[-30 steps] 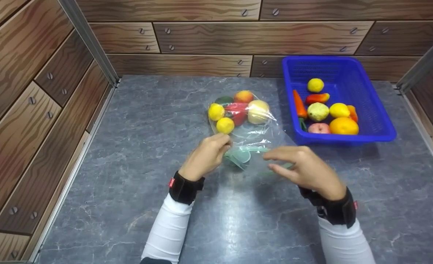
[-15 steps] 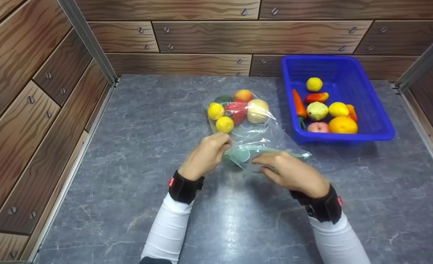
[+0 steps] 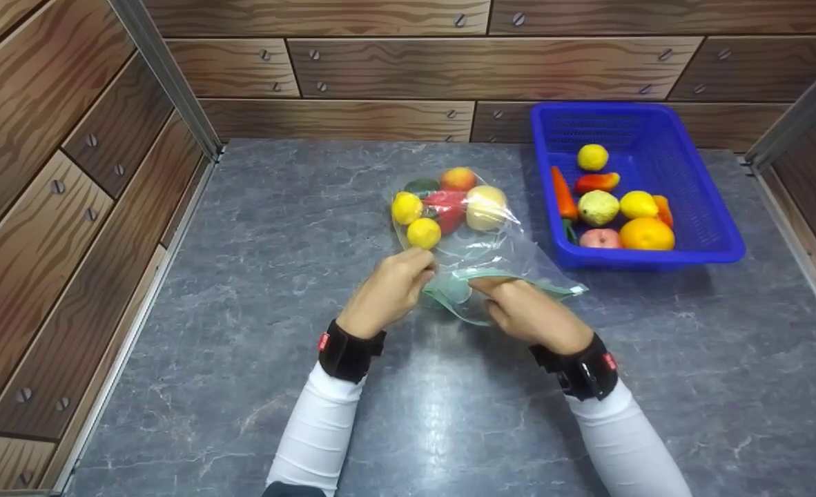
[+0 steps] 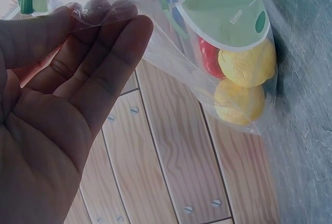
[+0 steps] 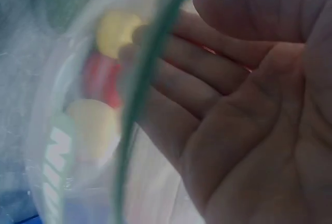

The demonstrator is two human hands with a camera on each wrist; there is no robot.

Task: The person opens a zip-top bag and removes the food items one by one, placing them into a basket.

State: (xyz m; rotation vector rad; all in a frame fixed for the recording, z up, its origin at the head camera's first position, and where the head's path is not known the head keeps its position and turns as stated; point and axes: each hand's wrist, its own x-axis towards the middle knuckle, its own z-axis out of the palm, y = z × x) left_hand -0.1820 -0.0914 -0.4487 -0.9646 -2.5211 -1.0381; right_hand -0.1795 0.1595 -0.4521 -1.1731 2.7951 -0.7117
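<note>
The bag (image 3: 480, 241) is clear plastic with a green seal strip and a pale green label; inside show yellow lemons (image 3: 408, 208), a red pepper (image 3: 447, 207) and an orange-red peach (image 3: 458, 179). The basket (image 3: 705, 200) is bright blue. The table (image 3: 277, 228) is grey marble with pale veins. The sleeves (image 3: 318, 431) are white, the wrist straps (image 3: 346, 353) black.

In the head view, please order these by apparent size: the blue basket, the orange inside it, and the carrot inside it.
1. blue basket
2. orange and carrot: unsure; the carrot looks longer but much thinner, so neither is clearly larger.
</note>
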